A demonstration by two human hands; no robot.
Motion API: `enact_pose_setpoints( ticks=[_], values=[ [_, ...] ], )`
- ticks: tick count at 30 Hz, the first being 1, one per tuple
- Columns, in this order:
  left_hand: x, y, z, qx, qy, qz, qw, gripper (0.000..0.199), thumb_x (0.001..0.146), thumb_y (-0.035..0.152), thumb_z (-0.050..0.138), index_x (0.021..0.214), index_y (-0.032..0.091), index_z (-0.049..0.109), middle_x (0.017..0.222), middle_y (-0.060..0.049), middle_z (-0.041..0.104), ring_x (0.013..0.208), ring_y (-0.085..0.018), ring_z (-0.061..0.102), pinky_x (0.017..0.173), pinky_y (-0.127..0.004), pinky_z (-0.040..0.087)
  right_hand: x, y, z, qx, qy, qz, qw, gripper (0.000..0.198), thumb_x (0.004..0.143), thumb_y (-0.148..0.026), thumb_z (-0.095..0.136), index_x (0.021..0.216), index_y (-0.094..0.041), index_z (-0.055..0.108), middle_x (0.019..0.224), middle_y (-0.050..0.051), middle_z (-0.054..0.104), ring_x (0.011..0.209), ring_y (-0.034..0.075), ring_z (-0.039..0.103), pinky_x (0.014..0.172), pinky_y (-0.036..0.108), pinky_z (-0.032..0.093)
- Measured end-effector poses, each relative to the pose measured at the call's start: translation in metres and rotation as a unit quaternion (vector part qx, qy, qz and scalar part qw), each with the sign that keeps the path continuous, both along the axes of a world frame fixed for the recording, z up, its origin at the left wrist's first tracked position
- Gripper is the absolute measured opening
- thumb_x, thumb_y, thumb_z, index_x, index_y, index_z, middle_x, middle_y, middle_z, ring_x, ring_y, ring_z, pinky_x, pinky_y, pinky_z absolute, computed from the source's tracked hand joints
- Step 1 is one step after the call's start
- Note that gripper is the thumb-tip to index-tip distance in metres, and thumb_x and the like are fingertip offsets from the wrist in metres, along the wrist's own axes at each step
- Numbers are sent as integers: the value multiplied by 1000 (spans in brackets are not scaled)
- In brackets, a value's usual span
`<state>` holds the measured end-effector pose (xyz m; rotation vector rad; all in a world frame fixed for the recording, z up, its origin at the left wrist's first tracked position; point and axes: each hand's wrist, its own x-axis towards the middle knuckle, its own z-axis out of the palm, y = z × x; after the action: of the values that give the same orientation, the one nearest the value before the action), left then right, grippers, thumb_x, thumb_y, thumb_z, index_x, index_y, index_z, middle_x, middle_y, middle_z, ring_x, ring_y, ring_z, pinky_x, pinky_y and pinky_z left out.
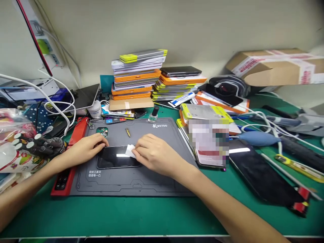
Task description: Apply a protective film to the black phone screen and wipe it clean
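A black-screened smartphone (111, 158) lies flat on the grey work mat (152, 182). My left hand (88, 146) is at its left end, fingers curled and closed on the upper left corner. Pinched in my right hand (154, 152) is a small white wipe (130, 151), which rests against the glass toward the phone's right end. My right fingers cover that end. Just beyond the phone are a small green circuit board (102, 130) and a brass-coloured pointed bit (128, 132). A small glass bottle with a black cap (153, 115) stands at the mat's far edge.
Stacked phone boxes and trays (136, 81) stand against the wall. Right of the mat are more boxes (207, 113), a loose black screen (260, 172), a blue air blower (259, 138) and cables. Left, a screwdriver stand (48, 145) sits near the mat's red edge (60, 179).
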<state>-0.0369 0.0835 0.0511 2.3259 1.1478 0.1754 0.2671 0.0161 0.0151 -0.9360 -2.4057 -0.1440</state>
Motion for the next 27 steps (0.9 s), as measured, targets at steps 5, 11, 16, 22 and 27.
enact_pose_setpoints(
  ticks=[5, 11, 16, 22, 27],
  values=[
    [3, 5, -7, 43, 6, -18, 999, 35, 107, 47, 43, 108, 27, 71, 114, -1, 77, 106, -22, 73, 94, -36, 56, 11, 4, 8, -54, -9, 5, 998, 39, 113, -25, 51, 86, -18, 78, 92, 7, 77, 85, 20, 68, 80, 38, 53],
    [3, 1, -15, 77, 14, -14, 997, 36, 109, 47, 41, 111, 27, 71, 117, -1, 77, 103, -21, 73, 89, -34, 55, 17, 10, 4, -90, 5, 15, 996, 31, 113, -25, 52, 106, -20, 82, 112, 8, 81, 106, 23, 74, 93, 41, 61],
    [3, 2, -19, 78, 11, -21, 997, 33, 107, 45, 41, 111, 28, 70, 115, 1, 76, 102, -21, 73, 88, -33, 52, 15, 1, 8, -62, -70, 20, 995, 27, 112, -23, 53, 120, -16, 78, 120, 12, 79, 114, 28, 73, 93, 46, 64],
    [2, 2, -26, 80, 4, -26, 996, 28, 105, 43, 46, 112, 29, 69, 111, 2, 76, 94, -19, 71, 80, -31, 49, 8, -16, 21, -49, -123, -8, 991, 28, 111, -18, 49, 108, -14, 77, 109, 14, 78, 107, 29, 74, 88, 46, 65],
    [3, 1, -28, 98, 27, -61, 993, 32, 108, 50, 44, 114, 28, 66, 117, 0, 73, 96, -20, 71, 74, -30, 47, 6, -25, 26, -54, -135, 0, 989, 24, 109, -19, 52, 105, -17, 76, 101, 12, 75, 90, 25, 72, 75, 42, 62]
  ],
)
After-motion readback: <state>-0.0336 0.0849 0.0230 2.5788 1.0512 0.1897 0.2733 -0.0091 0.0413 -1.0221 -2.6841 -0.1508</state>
